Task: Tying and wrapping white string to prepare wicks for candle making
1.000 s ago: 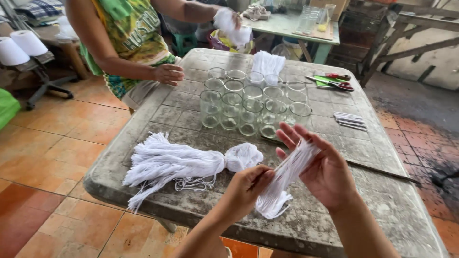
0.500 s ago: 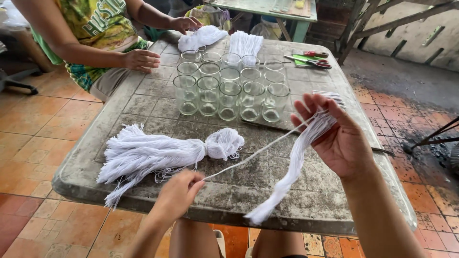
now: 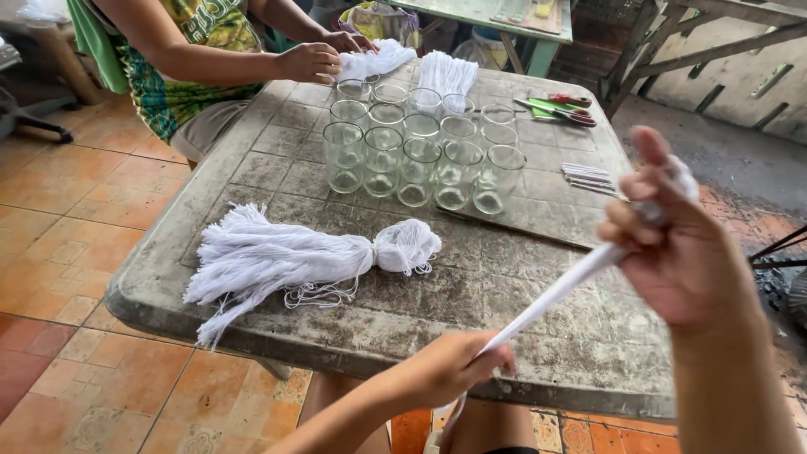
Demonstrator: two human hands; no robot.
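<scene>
Clenched around one end of a white string bundle [image 3: 561,290], the right hand [image 3: 672,244] is raised above the table's [image 3: 546,252] right edge; the left hand [image 3: 450,370] pinches the other end at the near edge, so the strands run taut between them. A tied white tassel [image 3: 294,261] lies near the near-left corner, empty glass jars [image 3: 420,143] mid-table.
</scene>
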